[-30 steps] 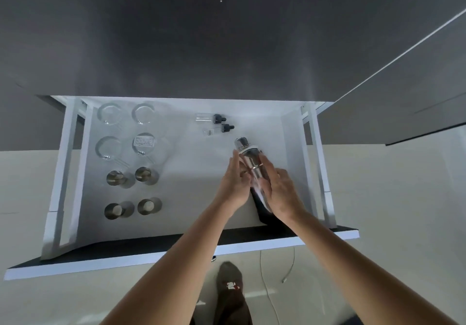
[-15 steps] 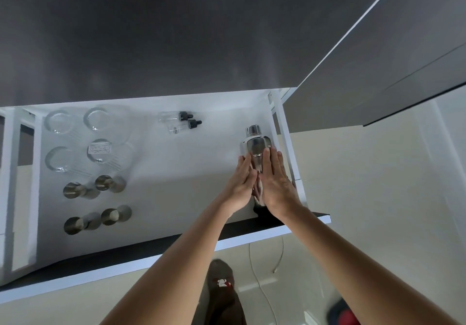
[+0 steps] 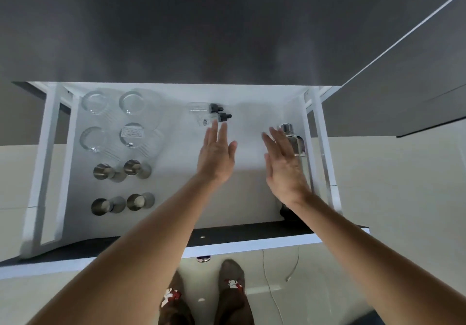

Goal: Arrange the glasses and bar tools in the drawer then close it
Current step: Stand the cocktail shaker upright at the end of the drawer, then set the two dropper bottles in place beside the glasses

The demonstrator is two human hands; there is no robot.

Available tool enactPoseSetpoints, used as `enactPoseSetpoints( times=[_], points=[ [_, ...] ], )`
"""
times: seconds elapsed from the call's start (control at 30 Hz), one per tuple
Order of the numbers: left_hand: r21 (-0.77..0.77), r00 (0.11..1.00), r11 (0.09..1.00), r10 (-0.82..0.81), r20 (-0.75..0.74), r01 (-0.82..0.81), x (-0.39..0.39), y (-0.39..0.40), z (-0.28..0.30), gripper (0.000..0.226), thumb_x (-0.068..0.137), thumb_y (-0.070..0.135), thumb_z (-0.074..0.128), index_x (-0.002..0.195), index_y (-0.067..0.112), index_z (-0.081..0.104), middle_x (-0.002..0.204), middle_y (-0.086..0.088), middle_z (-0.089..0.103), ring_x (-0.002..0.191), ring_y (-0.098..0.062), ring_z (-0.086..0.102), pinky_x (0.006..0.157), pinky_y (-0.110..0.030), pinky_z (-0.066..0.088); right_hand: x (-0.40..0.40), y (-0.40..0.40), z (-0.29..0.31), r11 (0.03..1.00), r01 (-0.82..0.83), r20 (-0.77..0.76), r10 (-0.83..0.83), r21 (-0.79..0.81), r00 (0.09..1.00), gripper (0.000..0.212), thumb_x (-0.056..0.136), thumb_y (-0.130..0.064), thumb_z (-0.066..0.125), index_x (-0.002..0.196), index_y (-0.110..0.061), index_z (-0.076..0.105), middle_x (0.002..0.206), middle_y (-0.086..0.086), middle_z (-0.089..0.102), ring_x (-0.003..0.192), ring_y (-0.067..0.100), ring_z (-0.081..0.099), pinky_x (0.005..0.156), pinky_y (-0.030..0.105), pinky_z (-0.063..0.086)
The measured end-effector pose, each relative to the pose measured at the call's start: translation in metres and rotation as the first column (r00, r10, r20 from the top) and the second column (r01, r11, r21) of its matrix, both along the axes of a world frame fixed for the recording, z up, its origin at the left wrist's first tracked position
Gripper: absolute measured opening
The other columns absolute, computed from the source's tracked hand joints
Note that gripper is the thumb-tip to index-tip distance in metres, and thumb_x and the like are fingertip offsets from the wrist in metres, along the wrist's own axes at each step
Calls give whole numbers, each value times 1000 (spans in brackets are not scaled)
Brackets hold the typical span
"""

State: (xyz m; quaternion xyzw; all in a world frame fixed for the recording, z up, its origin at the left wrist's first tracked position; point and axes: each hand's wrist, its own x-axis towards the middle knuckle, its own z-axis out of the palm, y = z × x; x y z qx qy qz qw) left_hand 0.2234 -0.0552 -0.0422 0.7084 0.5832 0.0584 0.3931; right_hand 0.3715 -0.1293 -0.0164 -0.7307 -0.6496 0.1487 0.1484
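Observation:
The white drawer [image 3: 176, 92] stands pulled out below me. A steel cocktail shaker [image 3: 293, 140] lies against its right wall. My right hand [image 3: 283, 165] hovers open just left of the shaker, partly covering it. My left hand [image 3: 216, 153] is open over the drawer's middle, fingertips near two dropper bottles [image 3: 210, 115] with black caps. Several clear glasses [image 3: 131, 102] stand at the back left. In front of them several steel jiggers [image 3: 103, 172] sit in two rows.
A dark countertop [image 3: 227, 26] overhangs the drawer's back. The drawer's dark front panel with a white edge [image 3: 252, 245] runs across near my slippered feet [image 3: 232, 284]. A white cable [image 3: 272, 292] lies on the pale floor. A dark cabinet door [image 3: 403, 85] stands at the right.
Both hands have let go of the shaker, which now lies by the right wall. My left hand has moved left toward the dropper bottles. The view has swung back to the left.

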Motion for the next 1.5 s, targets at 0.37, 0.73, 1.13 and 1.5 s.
enactPoseSetpoints(
  times=[0.37, 0.73, 1.13, 1.5],
  points=[
    [89, 860, 911, -344, -378, 403, -61, 93, -7, 68, 84, -11, 45, 145, 16, 30, 143, -12, 44, 127, -35, 44, 93, -46, 48, -45, 106, -46, 973, -175, -44, 170, -147, 984, 46, 88, 2, 49, 131, -13, 46, 135, 5, 51, 113, 33, 44, 92, 43, 45],
    [178, 919, 920, -299, -258, 350, -53, 63, -23, 34, 101, 26, 37, 133, 29, 46, 139, -11, 45, 120, -34, 47, 85, -47, 51, -29, 76, -65, 979, -119, 68, 131, -163, 989, 21, 85, -13, 62, 106, -12, 64, 112, 6, 62, 107, 32, 46, 88, 43, 45],
    [193, 958, 954, 186, 218, -230, -65, 45, -20, 48, 86, -1, 59, 129, 9, 41, 117, -11, 51, 90, -17, 54, 85, -24, 42, -48, 84, -31, 969, 218, -338, -244, -114, 909, 21, 71, -19, 73, 92, -19, 70, 94, 5, 69, 83, 12, 62, 76, 7, 37],
    [214, 955, 936, 246, 163, -278, -73, 55, -22, 32, 75, -4, 72, 100, 5, 55, 94, -12, 64, 78, -16, 51, 69, -17, 34, -93, 112, -36, 993, -6, -250, -23, -115, 968, 17, 79, -10, 68, 94, -10, 61, 92, 6, 67, 71, 17, 55, 75, 34, 53]
  ],
)
